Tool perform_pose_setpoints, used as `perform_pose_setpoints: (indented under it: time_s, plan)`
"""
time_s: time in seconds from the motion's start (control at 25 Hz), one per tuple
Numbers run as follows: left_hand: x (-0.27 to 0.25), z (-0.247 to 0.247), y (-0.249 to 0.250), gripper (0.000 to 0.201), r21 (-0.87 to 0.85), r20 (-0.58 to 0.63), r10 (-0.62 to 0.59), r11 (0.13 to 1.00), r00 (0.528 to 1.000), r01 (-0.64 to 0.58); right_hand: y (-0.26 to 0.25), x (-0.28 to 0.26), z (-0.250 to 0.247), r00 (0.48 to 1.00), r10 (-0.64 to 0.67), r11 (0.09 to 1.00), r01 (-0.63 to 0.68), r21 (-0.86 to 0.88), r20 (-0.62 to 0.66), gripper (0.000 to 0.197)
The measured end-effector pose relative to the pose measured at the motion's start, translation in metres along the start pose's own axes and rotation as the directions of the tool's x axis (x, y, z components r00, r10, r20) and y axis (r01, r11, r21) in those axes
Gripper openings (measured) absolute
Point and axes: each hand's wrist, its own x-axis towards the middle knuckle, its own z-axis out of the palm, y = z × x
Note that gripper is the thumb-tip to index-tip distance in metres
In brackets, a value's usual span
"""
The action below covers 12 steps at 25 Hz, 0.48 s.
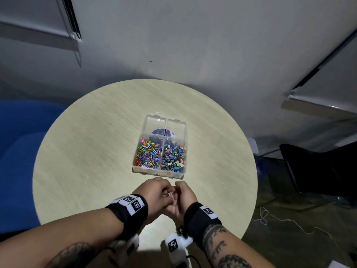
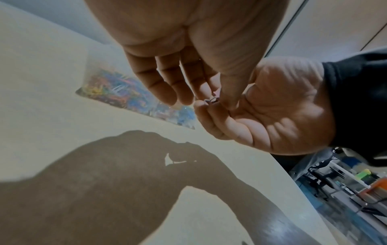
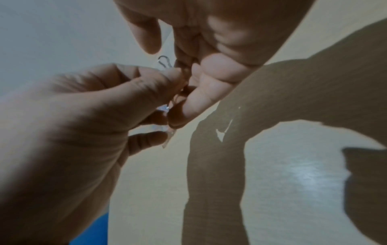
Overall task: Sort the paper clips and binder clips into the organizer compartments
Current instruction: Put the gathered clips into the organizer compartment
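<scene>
A clear four-compartment organizer (image 1: pixel 135 168) stands mid-table. Its near-left compartment holds coloured paper clips (image 1: pixel 147 153) and its near-right one holds small binder clips (image 1: pixel 172 157); the two far compartments look empty. My hands meet just in front of it, above the table. My left hand (image 1: pixel 165 192) and right hand (image 1: pixel 178 190) both pinch one small pink binder clip (image 1: pixel 171 194) between their fingertips. In the left wrist view the clip (image 2: pixel 211 100) sits between my left thumb and the right hand's fingertip. The right wrist view shows its wire handle (image 3: pixel 164 62) sticking up.
The round pale wooden table (image 1: pixel 87 151) has bare surface all round the organizer. A blue-and-white round label (image 1: pixel 163 132) shows under the far compartments. A blue seat (image 1: pixel 19 151) stands left, a dark chair (image 1: pixel 318 171) right, and a cord (image 1: pixel 280 219) lies on the floor.
</scene>
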Motion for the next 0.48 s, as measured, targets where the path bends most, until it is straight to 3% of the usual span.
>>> perform_pose_setpoints:
  time_s: [0.08,0.2,0.32,0.4,0.48]
  plan:
    - [0.010,-0.003,0.007,0.025,0.007,-0.006,0.084,0.996,0.996,-0.084,-0.013,-0.004,0.004,0.998,-0.054,0.997,0.055,-0.056,0.025,0.026]
    - [0.027,-0.019,0.000,0.018,-0.002,-0.170,0.079,0.997,0.982,-0.081,-0.042,-0.006,0.010,0.985,-0.171,0.937,0.157,-0.313,-0.018,0.016]
    - [0.036,-0.041,-0.023,0.023,0.270,-0.210,-0.014,0.960,0.978,0.072,-0.069,0.007,0.018,0.940,-0.340,0.659,0.218,-0.720,-0.027,0.007]
    - [0.033,-0.051,-0.036,0.028,0.441,-0.203,-0.086,0.881,0.975,0.170,-0.082,0.015,0.027,0.914,-0.406,0.463,0.204,-0.863,-0.002,0.013]
    - [0.031,-0.055,-0.046,0.025,0.512,-0.176,-0.116,0.838,0.978,0.191,-0.090,0.018,0.038,0.896,-0.442,0.325,0.197,-0.925,0.036,0.019]
